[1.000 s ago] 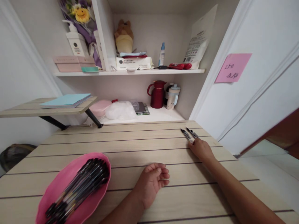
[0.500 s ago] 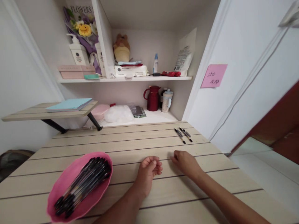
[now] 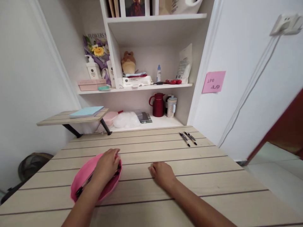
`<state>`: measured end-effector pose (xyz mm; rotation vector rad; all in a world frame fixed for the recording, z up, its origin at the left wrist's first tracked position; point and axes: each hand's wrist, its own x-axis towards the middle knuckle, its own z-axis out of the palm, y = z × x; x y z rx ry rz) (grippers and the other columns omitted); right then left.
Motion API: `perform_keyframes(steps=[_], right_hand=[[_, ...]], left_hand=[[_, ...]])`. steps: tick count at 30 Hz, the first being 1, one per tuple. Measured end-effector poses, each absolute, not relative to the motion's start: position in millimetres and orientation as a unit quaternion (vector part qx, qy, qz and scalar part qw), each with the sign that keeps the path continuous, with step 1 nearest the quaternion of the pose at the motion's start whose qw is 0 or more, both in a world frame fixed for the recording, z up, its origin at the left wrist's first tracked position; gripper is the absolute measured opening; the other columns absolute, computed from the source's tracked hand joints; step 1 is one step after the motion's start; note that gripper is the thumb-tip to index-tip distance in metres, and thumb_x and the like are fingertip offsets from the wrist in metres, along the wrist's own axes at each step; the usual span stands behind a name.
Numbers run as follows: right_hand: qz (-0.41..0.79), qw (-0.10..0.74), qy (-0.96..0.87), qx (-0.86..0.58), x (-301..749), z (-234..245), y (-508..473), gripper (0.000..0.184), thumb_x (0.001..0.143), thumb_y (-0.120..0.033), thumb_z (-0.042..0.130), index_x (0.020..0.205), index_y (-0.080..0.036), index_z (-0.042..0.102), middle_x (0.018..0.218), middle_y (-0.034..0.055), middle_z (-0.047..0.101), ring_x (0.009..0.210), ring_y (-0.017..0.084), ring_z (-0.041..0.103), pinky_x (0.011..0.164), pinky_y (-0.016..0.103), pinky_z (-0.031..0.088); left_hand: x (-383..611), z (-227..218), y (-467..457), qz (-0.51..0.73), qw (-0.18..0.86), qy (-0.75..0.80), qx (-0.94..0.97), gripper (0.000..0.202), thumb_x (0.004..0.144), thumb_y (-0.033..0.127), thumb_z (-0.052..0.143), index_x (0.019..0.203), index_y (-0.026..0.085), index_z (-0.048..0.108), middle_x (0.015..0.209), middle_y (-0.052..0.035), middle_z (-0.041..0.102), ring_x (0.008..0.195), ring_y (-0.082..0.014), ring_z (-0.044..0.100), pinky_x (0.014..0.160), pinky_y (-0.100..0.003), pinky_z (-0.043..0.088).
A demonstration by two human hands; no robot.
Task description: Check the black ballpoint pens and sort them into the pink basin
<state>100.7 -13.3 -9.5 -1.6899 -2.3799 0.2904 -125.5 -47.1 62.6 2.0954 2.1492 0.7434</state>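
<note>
A pink bowl (image 3: pixel 81 178) holding several dark pens (image 3: pixel 81 189) sits at the near left of the slatted wooden table (image 3: pixel 213 176). My left hand (image 3: pixel 106 164) reaches into the bowl and lies over the pens; its fingers bend down out of sight. My right hand (image 3: pixel 163 172) rests on the table to the right of the bowl, fingers curled under with nothing visible in them. Three dark pens (image 3: pixel 188 138) lie side by side at the far right of the table, away from both hands.
Behind the table a white shelf unit holds a red jug (image 3: pixel 158 105), a cup, bottles, boxes and a plush toy. A small raised wooden stand (image 3: pixel 68 114) with a blue notebook stands at the back left. A pink note (image 3: pixel 213 81) is stuck on the right wall.
My left hand moved left from the table's middle into the pink bowl. My right hand drew back from the three pens to the table's middle. The camera tilted up.
</note>
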Motion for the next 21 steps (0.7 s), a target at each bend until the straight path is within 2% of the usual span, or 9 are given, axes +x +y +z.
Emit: perform_keyframes(steps=[3, 5, 13, 16, 18, 19, 21], right_hand=[[0.093, 0.122, -0.805, -0.573, 102.4, -15.2, -13.4, 0.040, 0.087, -0.037, 0.031, 0.073, -0.019, 0.064, 0.077, 0.0088, 0.068, 0.075, 0.019, 0.061, 0.060, 0.027, 0.035], [0.087, 0.134, -0.808, -0.568, 103.7, -18.3, -14.5, 0.039, 0.088, -0.037, 0.031, 0.074, -0.019, 0.064, 0.078, 0.0082, 0.068, 0.075, 0.019, 0.061, 0.060, 0.026, 0.034], [0.084, 0.163, -0.815, -0.550, 107.2, -23.3, -16.4, 0.035, 0.087, -0.034, 0.033, 0.073, -0.019, 0.061, 0.078, 0.0064, 0.066, 0.073, 0.016, 0.059, 0.059, 0.025, 0.031], [0.108, 0.184, -0.812, -0.543, 109.7, -25.3, -13.9, 0.035, 0.087, -0.035, 0.034, 0.068, -0.019, 0.059, 0.075, 0.0057, 0.065, 0.070, 0.015, 0.057, 0.059, 0.024, 0.031], [0.155, 0.231, -0.800, -0.531, 111.0, -25.9, -11.5, 0.038, 0.086, -0.039, 0.034, 0.063, -0.018, 0.056, 0.067, 0.0045, 0.063, 0.065, 0.015, 0.055, 0.057, 0.024, 0.032], [0.196, 0.267, -0.787, -0.520, 111.4, -25.6, -10.4, 0.040, 0.086, -0.042, 0.033, 0.060, -0.018, 0.054, 0.063, 0.0036, 0.060, 0.061, 0.014, 0.053, 0.056, 0.024, 0.032], [0.319, 0.353, -0.733, -0.486, 111.9, -23.5, -9.3, 0.045, 0.085, -0.049, 0.030, 0.061, -0.018, 0.052, 0.056, 0.0020, 0.055, 0.055, 0.014, 0.050, 0.054, 0.025, 0.034]], left_hand=[[-151.6, 55.9, -58.2, 0.072, -0.021, 0.772, 0.631, 0.029, 0.077, 0.021, 0.041, 0.096, 0.012, 0.060, 0.099, -0.0159, 0.061, 0.092, -0.0258, 0.055, 0.078, -0.035, 0.039], [-155.8, 51.2, -61.5, 0.013, -0.014, 0.795, 0.606, 0.028, 0.078, 0.021, 0.039, 0.092, 0.012, 0.061, 0.095, -0.0172, 0.061, 0.086, -0.0264, 0.057, 0.070, -0.035, 0.040], [-154.8, 56.2, -64.4, 0.003, -0.006, 0.820, 0.573, 0.025, 0.078, 0.031, 0.042, 0.081, 0.016, 0.063, 0.083, -0.0125, 0.065, 0.075, -0.0253, 0.059, 0.065, -0.032, 0.038], [-151.8, 66.6, -69.2, 0.074, -0.038, 0.820, 0.566, 0.023, 0.078, 0.029, 0.040, 0.077, 0.017, 0.060, 0.078, -0.0090, 0.064, 0.072, -0.0244, 0.058, 0.064, -0.032, 0.037], [-136.3, 71.1, -71.7, 0.200, -0.038, 0.795, 0.571, 0.021, 0.079, 0.029, 0.039, 0.079, 0.018, 0.056, 0.077, -0.0058, 0.062, 0.071, -0.0213, 0.056, 0.062, -0.030, 0.037], [-123.5, 70.9, -72.0, 0.280, 0.009, 0.765, 0.579, 0.019, 0.079, 0.030, 0.040, 0.079, 0.018, 0.054, 0.073, -0.0034, 0.060, 0.068, -0.0186, 0.055, 0.060, -0.027, 0.036], [-89.9, 63.6, -70.0, 0.406, 0.247, 0.673, 0.567, 0.016, 0.074, 0.033, 0.047, 0.081, 0.019, 0.051, 0.057, 0.0027, 0.054, 0.052, -0.0128, 0.050, 0.050, -0.022, 0.035]])
